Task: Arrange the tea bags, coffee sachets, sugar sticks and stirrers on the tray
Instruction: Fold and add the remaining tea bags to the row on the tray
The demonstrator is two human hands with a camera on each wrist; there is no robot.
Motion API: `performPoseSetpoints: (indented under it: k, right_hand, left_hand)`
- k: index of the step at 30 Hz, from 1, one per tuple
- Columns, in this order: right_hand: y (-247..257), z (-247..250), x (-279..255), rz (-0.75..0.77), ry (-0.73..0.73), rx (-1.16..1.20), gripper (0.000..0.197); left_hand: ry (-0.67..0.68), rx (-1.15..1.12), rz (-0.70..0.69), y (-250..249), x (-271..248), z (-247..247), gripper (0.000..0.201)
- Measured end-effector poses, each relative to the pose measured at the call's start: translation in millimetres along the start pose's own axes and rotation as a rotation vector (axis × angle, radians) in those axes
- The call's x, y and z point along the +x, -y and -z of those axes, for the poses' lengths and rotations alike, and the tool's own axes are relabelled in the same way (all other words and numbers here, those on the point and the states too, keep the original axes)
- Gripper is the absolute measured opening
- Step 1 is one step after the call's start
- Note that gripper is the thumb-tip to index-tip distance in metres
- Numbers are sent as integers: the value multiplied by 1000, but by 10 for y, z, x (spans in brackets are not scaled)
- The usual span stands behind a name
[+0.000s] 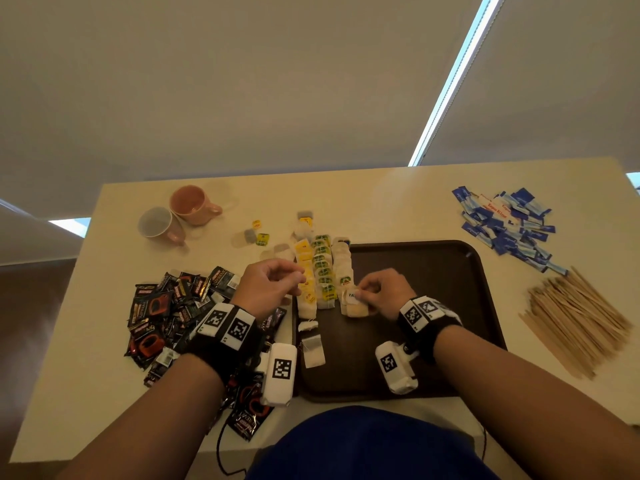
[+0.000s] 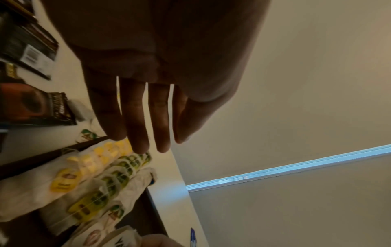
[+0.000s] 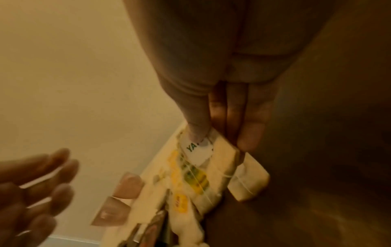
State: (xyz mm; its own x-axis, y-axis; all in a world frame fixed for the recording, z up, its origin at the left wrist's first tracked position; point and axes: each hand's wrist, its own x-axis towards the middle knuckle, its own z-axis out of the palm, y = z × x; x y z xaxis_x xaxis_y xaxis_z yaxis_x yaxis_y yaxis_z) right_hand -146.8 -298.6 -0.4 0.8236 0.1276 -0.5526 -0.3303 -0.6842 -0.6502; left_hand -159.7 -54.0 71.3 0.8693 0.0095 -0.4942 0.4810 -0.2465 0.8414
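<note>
On tray, right hand pinching blurred tea bag, left hand loosely curled, empty.

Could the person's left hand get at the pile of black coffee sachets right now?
Probably yes: the left hand holds nothing and hovers beside the coffee sachets, with nothing between them.

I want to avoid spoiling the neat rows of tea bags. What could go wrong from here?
1. The right hand pinches a tea bag by its white tag; the bag may swing on its string and land crooked.
2. The left hand hovers over the yellow-tagged row and could brush it out of line.
3. The rows crowd the tray at its left edge, so bags may slip off.
</note>
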Motion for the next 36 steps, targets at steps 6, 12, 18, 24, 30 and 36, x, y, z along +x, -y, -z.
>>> performPoseSetpoints:
  k: [6,12,18,24,30,36]
  right_hand:
    - [-129,-309,104,-110,-30,-101,12]
    - [-179,-387,223,-170,-149,-63,4]
    - [-181,-433,257,-212,-217,-83,13]
    - [-157,-462,290,-239,-143,-53,12]
    - [-148,-432,255,-220,-129,-57,17]
    - [-146,-290,148,-198,-159,-144,23]
  left_hand:
    - [39,89,38,87,15,-39,6]
    - [61,84,51,121,21,-62,10]
    - [72,156,63,229,80,-59,9]
    - [121,298,155,362,173,-88,5]
    - [164,440,179,487,219,-110,11]
    - [306,868,154,491,219,-209,45]
